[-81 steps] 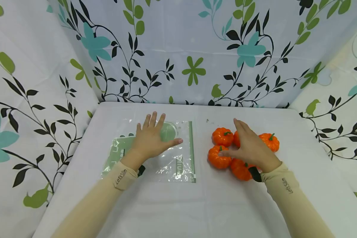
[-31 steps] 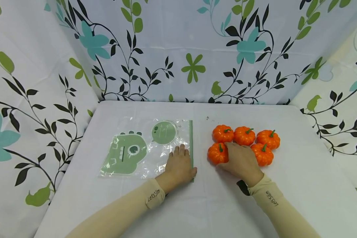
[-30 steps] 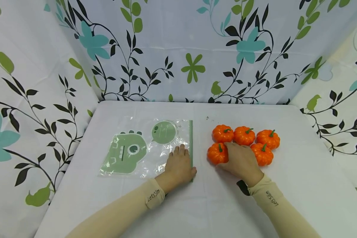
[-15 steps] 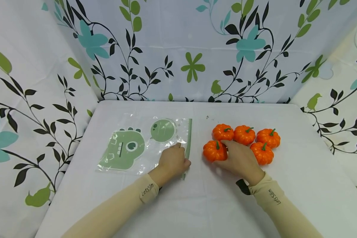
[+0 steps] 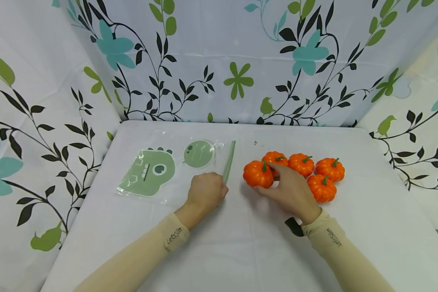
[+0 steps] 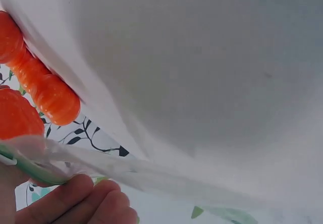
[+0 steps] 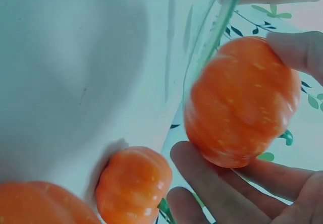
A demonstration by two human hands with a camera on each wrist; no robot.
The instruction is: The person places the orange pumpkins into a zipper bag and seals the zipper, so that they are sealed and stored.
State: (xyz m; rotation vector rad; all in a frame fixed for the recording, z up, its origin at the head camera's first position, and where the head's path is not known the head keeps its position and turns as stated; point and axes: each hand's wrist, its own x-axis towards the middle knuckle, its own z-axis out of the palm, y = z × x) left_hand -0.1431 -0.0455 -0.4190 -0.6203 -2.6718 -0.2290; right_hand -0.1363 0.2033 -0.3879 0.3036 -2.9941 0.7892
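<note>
My left hand pinches the green zip edge of a clear zip bag printed with a green dinosaur and a speech bubble. That edge stands raised off the table, while the rest of the bag lies flat. Between thumb and fingers, my right hand grips a small orange toy pumpkin with a green stem. In the right wrist view this pumpkin is lifted, with the bag's edge just beyond it. Several more pumpkins rest on the table around the right hand's far side.
A white cloth covers the table. Behind it and along both sides hangs a white curtain with leaf and flower prints. A dark strap piece shows at the right wrist.
The left hand, first spread over the bag, then flat near its zip, now pinches and raises that edge. The right hand has taken the front left pumpkin and moved it up and left.
</note>
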